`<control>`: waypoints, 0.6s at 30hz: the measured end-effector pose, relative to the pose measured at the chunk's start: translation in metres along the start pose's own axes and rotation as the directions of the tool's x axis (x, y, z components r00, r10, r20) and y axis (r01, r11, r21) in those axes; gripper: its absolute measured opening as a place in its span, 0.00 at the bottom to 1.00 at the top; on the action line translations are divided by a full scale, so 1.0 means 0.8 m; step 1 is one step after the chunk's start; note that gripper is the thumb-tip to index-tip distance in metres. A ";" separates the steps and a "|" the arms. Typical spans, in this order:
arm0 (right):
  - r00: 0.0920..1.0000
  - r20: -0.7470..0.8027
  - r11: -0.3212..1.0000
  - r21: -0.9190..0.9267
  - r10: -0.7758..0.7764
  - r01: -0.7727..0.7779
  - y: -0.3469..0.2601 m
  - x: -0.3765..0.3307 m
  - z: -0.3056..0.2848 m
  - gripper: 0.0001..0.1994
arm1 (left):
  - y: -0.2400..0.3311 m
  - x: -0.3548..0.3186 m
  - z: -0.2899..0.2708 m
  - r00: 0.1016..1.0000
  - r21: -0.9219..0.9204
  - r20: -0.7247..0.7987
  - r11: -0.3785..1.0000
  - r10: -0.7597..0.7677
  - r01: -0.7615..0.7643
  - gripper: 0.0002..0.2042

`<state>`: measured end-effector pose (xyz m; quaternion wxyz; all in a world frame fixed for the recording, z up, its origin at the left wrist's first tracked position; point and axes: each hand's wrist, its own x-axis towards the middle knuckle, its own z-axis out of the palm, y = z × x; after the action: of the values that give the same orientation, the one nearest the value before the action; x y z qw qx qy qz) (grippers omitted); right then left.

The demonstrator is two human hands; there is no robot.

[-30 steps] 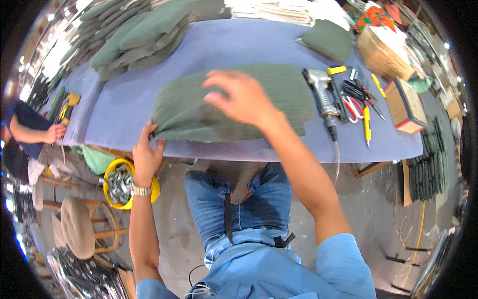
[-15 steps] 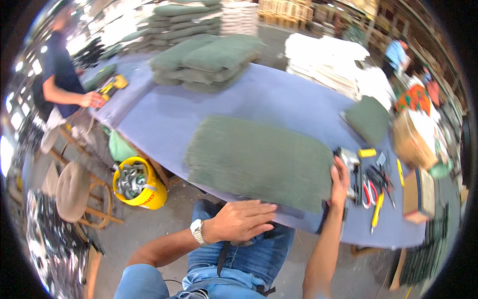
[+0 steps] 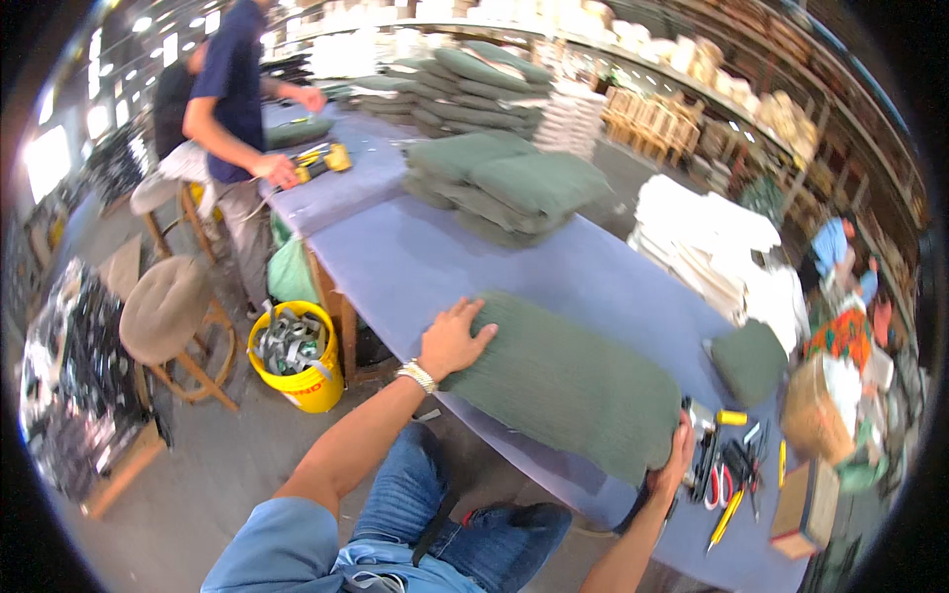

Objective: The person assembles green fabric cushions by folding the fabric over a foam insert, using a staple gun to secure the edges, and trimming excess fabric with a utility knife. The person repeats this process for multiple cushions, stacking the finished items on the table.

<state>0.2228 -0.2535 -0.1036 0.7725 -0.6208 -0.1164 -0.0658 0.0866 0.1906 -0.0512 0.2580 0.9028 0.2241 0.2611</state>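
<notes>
A flat dark green cushion (image 3: 568, 381) lies aslant on the blue-covered table, along the near edge. My left hand (image 3: 457, 344) rests on its left end, fingers stretched and the thumb spread over the fabric. At the opposite end my right hand (image 3: 675, 455) grips the cushion's edge; part of those fingers is hidden. Close beyond the right hand lie red-handled scissors (image 3: 720, 486), a yellow utility knife (image 3: 727, 521) and a yellow block-shaped item (image 3: 732, 418).
Folded green cushions (image 3: 509, 183) are stacked on the table's far side. A smaller green cushion (image 3: 749, 361) and a cardboard box (image 3: 806, 509) sit to the right. A yellow bucket (image 3: 314, 390) and a padded stool (image 3: 168, 311) stand left, near a co-worker (image 3: 232, 109) with a yellow power tool.
My left hand has moved from above my lap up and left onto the cushion's left end. The right hand stays at the right end. The view has turned left.
</notes>
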 end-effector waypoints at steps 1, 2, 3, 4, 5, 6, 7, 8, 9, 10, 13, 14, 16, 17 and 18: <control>0.999 0.027 0.999 0.027 0.043 -0.044 -0.002 0.002 -0.016 0.29 | 0.009 0.000 -0.003 0.998 -0.036 0.030 0.998 -0.052 0.053 0.32; 0.994 0.060 0.994 0.055 0.093 -0.096 -0.004 0.007 -0.020 0.29 | 0.017 -0.002 -0.010 0.992 -0.066 0.062 0.992 -0.105 0.110 0.32; 0.980 0.102 0.980 0.077 0.173 -0.181 -0.010 0.011 -0.019 0.30 | 0.019 -0.008 -0.013 0.982 -0.096 0.108 0.982 -0.153 0.163 0.32; 0.956 0.141 0.956 0.102 0.258 -0.273 -0.014 0.008 -0.015 0.31 | 0.009 -0.013 -0.020 0.981 -0.132 0.094 0.974 -0.171 0.183 0.32; 0.924 0.179 0.924 0.122 0.339 -0.362 -0.019 0.003 -0.012 0.31 | -0.002 -0.017 -0.023 0.979 -0.169 0.080 0.966 -0.187 0.198 0.32; 0.922 0.117 0.924 0.061 0.369 -0.378 -0.026 -0.012 -0.008 0.31 | -0.011 -0.017 -0.026 0.979 -0.214 0.066 0.955 -0.195 0.204 0.32; 0.925 0.044 0.926 0.001 0.378 -0.378 -0.035 -0.034 -0.004 0.31 | -0.019 -0.017 -0.033 0.972 -0.318 0.095 0.919 -0.215 0.234 0.32; 0.927 -0.039 0.925 -0.056 0.374 -0.375 -0.047 -0.052 0.000 0.31 | -0.033 -0.017 -0.042 0.967 -0.421 0.129 0.870 -0.220 0.255 0.32; 0.933 0.050 0.934 -0.042 0.356 -0.354 -0.056 -0.073 0.008 0.33 | -0.049 -0.020 -0.049 0.958 -0.505 0.176 0.815 -0.225 0.285 0.31; 0.923 0.147 0.934 -0.024 0.355 -0.356 -0.057 -0.100 0.019 0.35 | -0.064 -0.021 -0.061 0.942 -0.718 0.248 0.610 -0.226 0.335 0.31; 0.881 0.044 0.879 -0.105 0.471 -0.465 -0.051 -0.136 0.003 0.35 | -0.048 -0.034 -0.115 0.981 -0.368 0.155 0.914 -0.119 0.170 0.29; 0.861 -0.016 0.851 -0.144 0.508 -0.505 -0.043 -0.132 0.006 0.34 | -0.045 -0.035 -0.128 0.993 -0.356 0.112 0.932 -0.029 0.067 0.29; 0.864 -0.025 0.857 -0.114 0.503 -0.502 -0.045 -0.131 0.025 0.33 | -0.020 -0.018 -0.154 0.992 -0.353 0.042 0.931 0.120 -0.098 0.31; 0.864 -0.023 0.859 -0.102 0.503 -0.502 -0.047 -0.132 0.035 0.33 | -0.001 -0.017 -0.165 0.986 -0.379 0.034 0.915 0.162 -0.137 0.33; 0.867 -0.008 0.865 -0.071 0.498 -0.497 -0.046 -0.129 0.056 0.32 | 0.010 -0.006 -0.177 0.973 -0.395 -0.036 0.891 0.226 -0.222 0.34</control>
<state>0.1097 -0.2226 -0.0866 0.7401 -0.6573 0.0459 0.1345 0.0020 0.2314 0.0550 0.4049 0.8530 0.0595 0.3240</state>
